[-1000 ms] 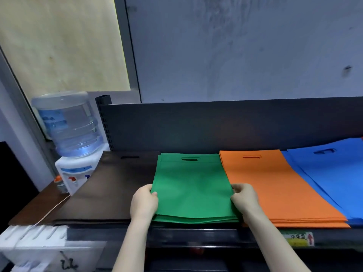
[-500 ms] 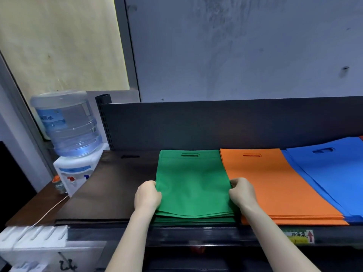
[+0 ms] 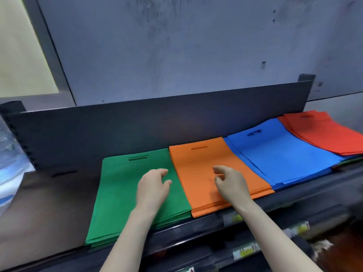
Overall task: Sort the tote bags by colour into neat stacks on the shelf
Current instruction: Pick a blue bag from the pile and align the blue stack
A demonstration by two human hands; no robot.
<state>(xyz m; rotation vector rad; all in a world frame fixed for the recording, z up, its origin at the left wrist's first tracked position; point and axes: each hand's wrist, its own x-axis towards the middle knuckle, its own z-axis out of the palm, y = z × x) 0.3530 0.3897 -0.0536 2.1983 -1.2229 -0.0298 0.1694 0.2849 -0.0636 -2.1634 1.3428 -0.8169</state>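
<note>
Green tote bags point(image 3: 117, 193): plain mid green, darker at the handle slot.
Orange tote bags point(image 3: 196, 173): plain bright orange.
Blue tote bags point(image 3: 279, 154): plain vivid blue.
Red tote bags point(image 3: 324, 132): plain orange-red.
Brown tote bags point(image 3: 49, 203): plain, very dark brown.
Shelf back panel point(image 3: 137, 130): dark charcoal grey.
Wall point(image 3: 176, 46): pale blue-grey, mottled with dark smudges and specks.
Upper-left panel point(image 3: 15, 55): pale yellow-cream.
Frame point(image 3: 51, 55): mid grey.
Water bottle point(image 3: 7, 163): translucent pale blue, blurred.
Shelf-edge labels point(image 3: 245, 252): yellow-green on white, blurred.
</note>
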